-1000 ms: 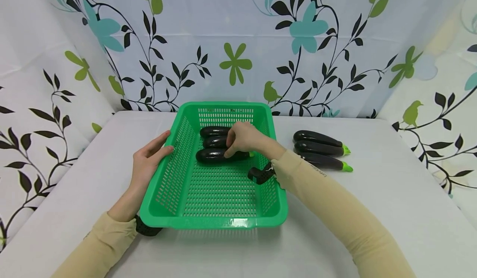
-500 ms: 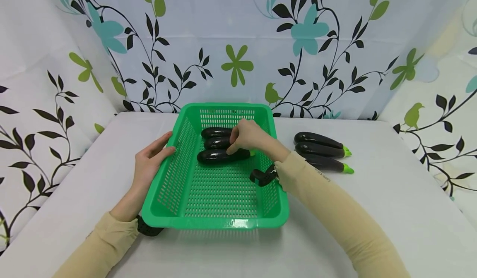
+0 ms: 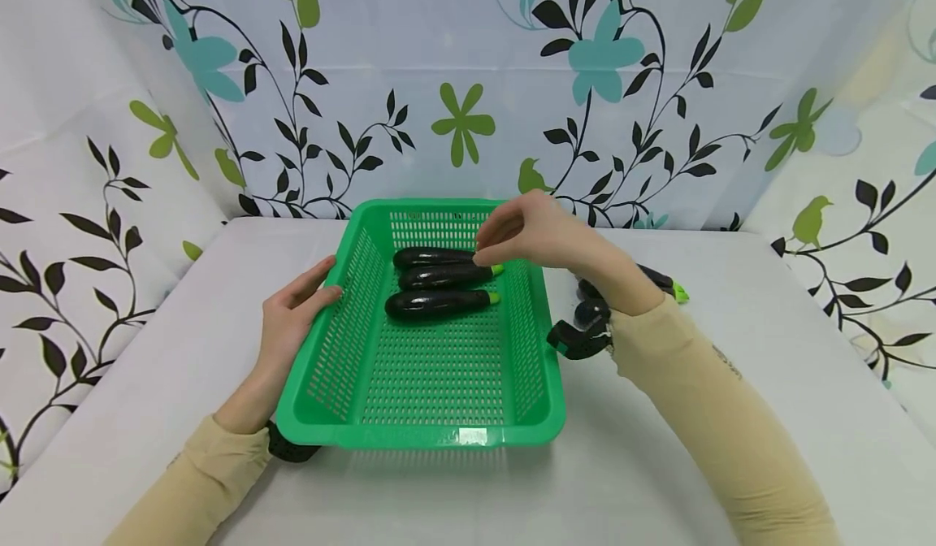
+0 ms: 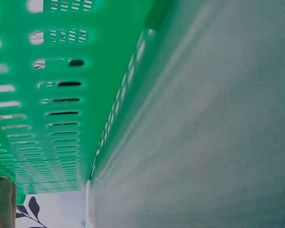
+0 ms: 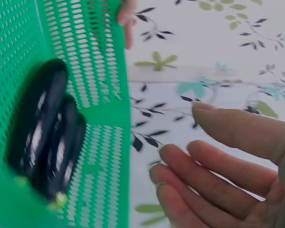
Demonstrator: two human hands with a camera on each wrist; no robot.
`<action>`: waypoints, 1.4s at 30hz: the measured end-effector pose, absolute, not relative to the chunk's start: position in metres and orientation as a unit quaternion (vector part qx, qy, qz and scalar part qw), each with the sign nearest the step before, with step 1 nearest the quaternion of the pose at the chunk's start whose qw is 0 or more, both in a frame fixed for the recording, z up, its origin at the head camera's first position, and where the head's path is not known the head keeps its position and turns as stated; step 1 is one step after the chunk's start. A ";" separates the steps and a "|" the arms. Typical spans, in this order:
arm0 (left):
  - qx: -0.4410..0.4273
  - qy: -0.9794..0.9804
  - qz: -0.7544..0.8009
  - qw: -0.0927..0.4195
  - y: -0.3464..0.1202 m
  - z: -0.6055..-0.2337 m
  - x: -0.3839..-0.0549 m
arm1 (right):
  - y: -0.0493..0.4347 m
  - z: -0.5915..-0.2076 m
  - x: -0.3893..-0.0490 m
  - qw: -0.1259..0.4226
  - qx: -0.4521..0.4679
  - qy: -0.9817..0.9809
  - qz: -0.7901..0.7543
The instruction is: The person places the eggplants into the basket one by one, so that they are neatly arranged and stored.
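A green plastic basket (image 3: 431,436) with slotted walls stands on the table. Three glossy black eggplants lie side by side in its far half, their green stems to the right; the nearest eggplant (image 3: 439,305) sits slightly apart. My left hand (image 3: 288,318) holds the basket's left rim, thumb over the edge and fingers outside. Above the far right rim, my right hand (image 3: 544,233) holds nothing. Its fingers are loosely bent and spread from the thumb, as the right wrist view shows, where the eggplants (image 5: 38,123) appear inside the basket.
To the right of the basket, more eggplants (image 3: 661,278) lie on the white table (image 3: 731,351), mostly hidden behind my right wrist. A patterned curtain (image 3: 468,42) hangs behind and along both sides of the table.
My right hand has let go of the nearest eggplant in the basket and has risen to the right over the rim. The left hand stays on the basket's rim.
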State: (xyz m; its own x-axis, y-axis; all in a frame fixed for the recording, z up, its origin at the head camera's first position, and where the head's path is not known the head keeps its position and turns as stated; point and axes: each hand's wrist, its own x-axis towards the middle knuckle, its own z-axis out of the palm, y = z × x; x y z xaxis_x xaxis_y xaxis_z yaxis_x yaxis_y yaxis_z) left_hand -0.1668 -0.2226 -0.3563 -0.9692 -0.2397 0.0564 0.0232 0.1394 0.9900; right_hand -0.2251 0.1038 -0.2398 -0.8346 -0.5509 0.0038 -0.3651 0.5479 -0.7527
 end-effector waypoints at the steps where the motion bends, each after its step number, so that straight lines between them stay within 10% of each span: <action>1: 0.071 -0.748 -0.652 0.102 -0.223 -0.356 -0.167 | 0.111 -0.237 -0.222 0.107 -0.260 0.871 -0.402; 20: 0.057 -0.756 -0.644 0.100 -0.224 -0.356 -0.167 | 0.228 -0.284 -0.194 0.008 -0.115 0.911 -0.396; 42: 0.055 -0.738 -0.665 0.100 -0.225 -0.357 -0.167 | 0.290 -0.331 -0.187 0.032 -0.101 0.911 -0.398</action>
